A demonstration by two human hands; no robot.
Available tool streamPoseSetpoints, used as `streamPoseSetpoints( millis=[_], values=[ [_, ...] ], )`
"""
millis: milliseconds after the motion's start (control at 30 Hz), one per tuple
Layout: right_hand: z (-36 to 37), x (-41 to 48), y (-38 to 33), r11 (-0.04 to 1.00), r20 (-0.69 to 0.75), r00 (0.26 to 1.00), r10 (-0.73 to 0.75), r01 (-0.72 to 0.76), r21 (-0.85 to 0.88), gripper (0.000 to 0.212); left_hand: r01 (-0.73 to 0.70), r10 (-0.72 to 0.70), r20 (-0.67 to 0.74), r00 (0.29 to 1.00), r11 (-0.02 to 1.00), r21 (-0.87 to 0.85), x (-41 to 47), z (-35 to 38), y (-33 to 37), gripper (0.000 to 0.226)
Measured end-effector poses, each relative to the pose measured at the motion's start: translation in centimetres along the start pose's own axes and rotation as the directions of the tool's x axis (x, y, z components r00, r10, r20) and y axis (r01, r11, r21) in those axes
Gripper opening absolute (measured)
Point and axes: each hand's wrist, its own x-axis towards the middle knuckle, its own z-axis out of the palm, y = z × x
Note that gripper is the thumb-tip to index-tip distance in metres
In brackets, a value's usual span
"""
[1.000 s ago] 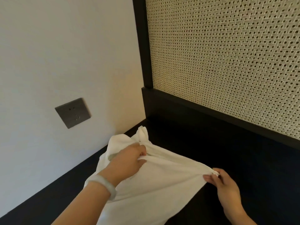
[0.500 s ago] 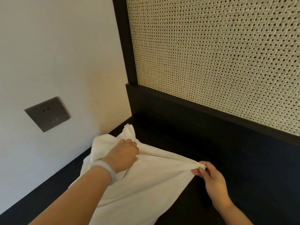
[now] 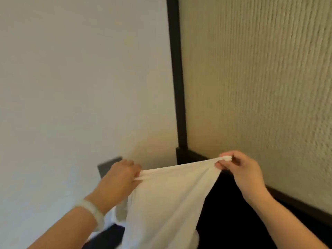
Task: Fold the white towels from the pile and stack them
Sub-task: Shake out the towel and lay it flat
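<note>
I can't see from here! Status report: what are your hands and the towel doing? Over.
Left hand grips one end of the white towel top edge. Right hand pinches the other. Towel stretched between them, rest hanging. Nothing blocking it.

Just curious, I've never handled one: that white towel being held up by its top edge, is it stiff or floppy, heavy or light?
Probably floppy: the white towel drapes in soft folds below the left hand and the right hand. Likely light for its size, since a pinch at each end seems to hold it up.
</note>
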Motion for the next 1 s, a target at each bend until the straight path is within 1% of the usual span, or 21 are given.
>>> streamPoseSetpoints(
  millis=[67, 100, 133, 200, 267, 300, 333, 400, 467, 500, 600, 667, 733, 800, 900, 1000],
  values=[
    [2.3, 3.4, -6.4, 0.993, 0.078, 0.99, -0.119, 0.117, 0.022, 0.016, 0.073, -0.079, -0.162, 0.984, 0.996, -0.044, -0.7, -5.9, -2.5, 0.028],
    [3.3, 4.7, -9.7, 0.984, 0.113, 0.977, -0.178, 0.177, 0.017, 0.014, 0.091, -0.102, -0.251, 0.963, 0.994, -0.053, -1.1, -9.0, -3.6, 0.03],
    [4.3, 5.8, -13.0, 0.972, 0.133, 0.963, -0.236, 0.234, 0.03, 0.013, 0.111, -0.123, -0.335, 0.934, 0.992, -0.054, -1.5, -12.2, -4.6, 0.032],
    [5.8, 7.5, -19.5, 0.94, 0.144, 0.931, -0.336, 0.322, 0.113, 0.013, 0.151, -0.16, -0.479, 0.863, 0.987, -0.057, -2.3, -18.4, -6.1, 0.032],
    [7.1, 8.3, -25.3, 0.91, 0.172, 0.902, -0.397, 0.363, 0.198, 0.012, 0.159, -0.172, -0.585, 0.793, 0.984, -0.074, -3.3, -23.5, -7.0, 0.033],
    [7.7, 8.4, -27.5, 0.907, 0.216, 0.889, -0.403, 0.356, 0.224, 0.011, 0.166, -0.188, -0.602, 0.776, 0.982, -0.093, -4.0, -25.0, -7.1, 0.036],
    [8.3, 8.3, -29.0, 0.917, 0.279, 0.878, -0.388, 0.337, 0.215, 0.009, 0.184, -0.22, -0.588, 0.778, 0.975, -0.122, -4.8, -25.7, -7.1, 0.038],
    [9.3, 7.8, -29.8, 0.952, 0.398, 0.864, -0.307, 0.275, 0.138, 0.01, 0.243, -0.314, -0.483, 0.818, 0.948, -0.204, -6.7, -24.4, -6.8, 0.042],
    [10.4, 7.0, -28.9, 0.972, 0.473, 0.849, -0.235, 0.209, 0.108, 0.014, 0.289, -0.385, -0.337, 0.859, 0.908, -0.302, -8.9, -20.5, -5.9, 0.045],
    [11.0, 6.5, -28.2, 0.975, 0.499, 0.837, -0.223, 0.197, 0.106, 0.015, 0.308, -0.405, -0.267, 0.874, 0.889, -0.34, -10.0, -18.1, -5.2, 0.045],
    [12.7, 4.8, -26.8, 0.971, 0.556, 0.798, -0.232, 0.227, 0.079, 0.013, 0.355, -0.429, -0.136, 0.893, 0.857, -0.375, -12.1, -11.1, -2.1, 0.043],
    [13.7, 3.9, -26.5, 0.961, 0.583, 0.772, -0.252, 0.269, 0.059, 0.012, 0.375, -0.454, -0.072, 0.888, 0.807, -0.456, -12.9, -7.5, 0.2, 0.042],
    [14.4, 3.4, -26.4, 0.951, 0.594, 0.756, -0.275, 0.304, 0.052, 0.012, 0.386, -0.484, -0.013, 0.875, 0.714, -0.584, -13.6, -4.8, 2.3, 0.043],
    [14.6, 3.2, -26.2, 0.946, 0.597, 0.752, -0.28, 0.323, 0.038, 0.012, 0.394, -0.506, 0.022, 0.862, 0.641, -0.659, -14.1, -2.9, 3.7, 0.045],
    [14.3, 3.4, -25.4, 0.951, 0.595, 0.757, -0.27, 0.306, 0.043, 0.013, 0.391, -0.545, 0.046, 0.837, 0.537, -0.747, -14.9, -1.4, 4.4, 0.04],
    [13.7, 4.2, -24.8, 0.958, 0.548, 0.79, -0.273, 0.274, 0.082, 0.012, 0.385, -0.582, 0.046, 0.812, 0.476, -0.79, -16.1, -0.8, 3.6, 0.044]
  ],
)
